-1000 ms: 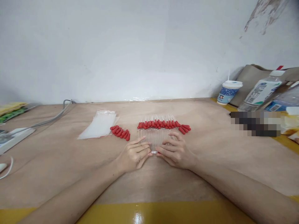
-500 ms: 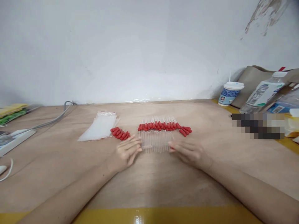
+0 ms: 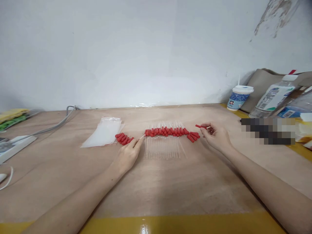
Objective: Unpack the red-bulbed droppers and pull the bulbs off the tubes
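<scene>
My left hand (image 3: 129, 152) is closed, pinching what looks like a thin clear glass tube (image 3: 143, 136) whose end points to the red row. Over on the right, my right hand (image 3: 215, 135) holds a red rubber bulb (image 3: 200, 126) between thumb and fingers, above the table. Between the hands lies a row of glass droppers (image 3: 167, 131), their red bulbs toward me and clear tubes pointing to the wall. Nearer to me, bare glass tubes (image 3: 162, 149) lie side by side. Loose red bulbs (image 3: 123, 138) rest beside my left hand, and a few bulbs (image 3: 192, 136) near my right.
Clear zip bags (image 3: 104, 131) are stacked at the left. A power strip (image 3: 23, 144) with a grey cable (image 3: 52, 127) sits farther left. At the right stand a paper cup (image 3: 240, 98), a plastic bottle (image 3: 274, 97) and a grey bag (image 3: 253, 86). A wall closes off the back.
Both hands have left the sides of the bare tubes. My right hand has moved away to the right and up, with a red bulb. My left has shifted slightly up with a tube.
</scene>
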`<act>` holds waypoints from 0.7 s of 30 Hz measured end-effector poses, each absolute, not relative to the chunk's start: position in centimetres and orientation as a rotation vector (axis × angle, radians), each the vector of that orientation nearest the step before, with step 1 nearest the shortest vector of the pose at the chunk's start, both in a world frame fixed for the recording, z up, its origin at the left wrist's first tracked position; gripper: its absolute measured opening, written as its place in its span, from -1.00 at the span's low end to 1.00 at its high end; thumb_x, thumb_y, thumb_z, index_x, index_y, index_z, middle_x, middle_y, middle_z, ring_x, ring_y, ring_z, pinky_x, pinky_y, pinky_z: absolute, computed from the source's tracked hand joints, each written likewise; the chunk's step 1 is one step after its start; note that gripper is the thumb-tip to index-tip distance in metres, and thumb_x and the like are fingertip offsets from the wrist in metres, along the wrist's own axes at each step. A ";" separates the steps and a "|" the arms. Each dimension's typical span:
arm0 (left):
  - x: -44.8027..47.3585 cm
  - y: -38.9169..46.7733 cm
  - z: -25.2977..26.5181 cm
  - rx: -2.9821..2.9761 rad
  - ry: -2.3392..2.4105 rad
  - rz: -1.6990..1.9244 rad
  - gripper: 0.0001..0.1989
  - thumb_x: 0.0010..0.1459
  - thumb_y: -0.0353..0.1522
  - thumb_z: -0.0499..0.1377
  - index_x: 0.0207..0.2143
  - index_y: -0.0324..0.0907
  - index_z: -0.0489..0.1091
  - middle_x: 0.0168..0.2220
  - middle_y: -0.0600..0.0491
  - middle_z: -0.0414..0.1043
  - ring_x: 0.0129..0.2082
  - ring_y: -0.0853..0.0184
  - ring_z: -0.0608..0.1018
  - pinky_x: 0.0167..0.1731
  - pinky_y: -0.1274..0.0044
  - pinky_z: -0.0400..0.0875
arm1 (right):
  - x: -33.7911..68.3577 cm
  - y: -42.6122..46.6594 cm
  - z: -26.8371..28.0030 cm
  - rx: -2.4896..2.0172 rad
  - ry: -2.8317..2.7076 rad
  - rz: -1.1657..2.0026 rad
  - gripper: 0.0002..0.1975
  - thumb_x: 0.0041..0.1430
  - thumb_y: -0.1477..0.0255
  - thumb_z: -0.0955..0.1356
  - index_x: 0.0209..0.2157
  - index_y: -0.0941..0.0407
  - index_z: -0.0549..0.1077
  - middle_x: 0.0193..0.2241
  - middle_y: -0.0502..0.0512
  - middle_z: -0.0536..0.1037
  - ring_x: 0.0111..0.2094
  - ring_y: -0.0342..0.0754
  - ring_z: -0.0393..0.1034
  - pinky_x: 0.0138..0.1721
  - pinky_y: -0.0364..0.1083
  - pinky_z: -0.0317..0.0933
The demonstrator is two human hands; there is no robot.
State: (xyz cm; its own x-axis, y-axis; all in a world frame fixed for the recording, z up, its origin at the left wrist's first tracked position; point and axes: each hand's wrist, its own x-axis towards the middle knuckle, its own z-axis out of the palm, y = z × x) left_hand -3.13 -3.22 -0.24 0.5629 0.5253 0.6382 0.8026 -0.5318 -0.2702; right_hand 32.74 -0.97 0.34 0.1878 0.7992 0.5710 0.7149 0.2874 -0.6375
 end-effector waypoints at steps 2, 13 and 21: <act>-2.9 -3.3 -0.3 -2.270 -1.026 -0.609 -0.65 0.14 -0.55 -0.11 -0.08 -0.26 0.31 -0.26 -0.11 0.43 -0.41 0.31 0.52 -0.52 0.57 0.43 | 33.1 -0.7 -0.1 -1.444 -1.533 0.168 -0.76 0.00 0.29 0.29 -0.35 0.15 0.42 -0.44 0.12 0.48 -0.52 -0.12 0.33 -0.51 -0.12 0.23; -1.3 -3.5 -0.3 -2.312 -1.054 -0.793 -0.69 0.19 -0.41 -0.06 -0.07 -0.30 0.31 -0.17 -0.13 0.47 -0.28 0.24 0.56 -0.35 0.47 0.51 | 32.6 -1.1 -0.3 -1.517 -1.675 -0.013 -0.71 -0.05 0.23 0.33 -0.28 0.09 0.41 -0.43 0.06 0.53 -0.32 0.03 0.37 -0.30 -0.01 0.17; -1.8 -3.6 0.4 -2.594 -1.022 -0.909 -0.70 0.17 -0.38 0.02 -0.05 -0.21 0.34 -0.01 -0.06 0.36 0.10 0.17 0.28 0.04 0.28 0.28 | 32.1 -1.6 0.0 -1.592 -1.739 -0.114 -0.69 -0.02 0.13 0.31 -0.35 0.05 0.46 -0.37 0.04 0.54 -0.26 0.06 0.35 -0.18 0.05 0.08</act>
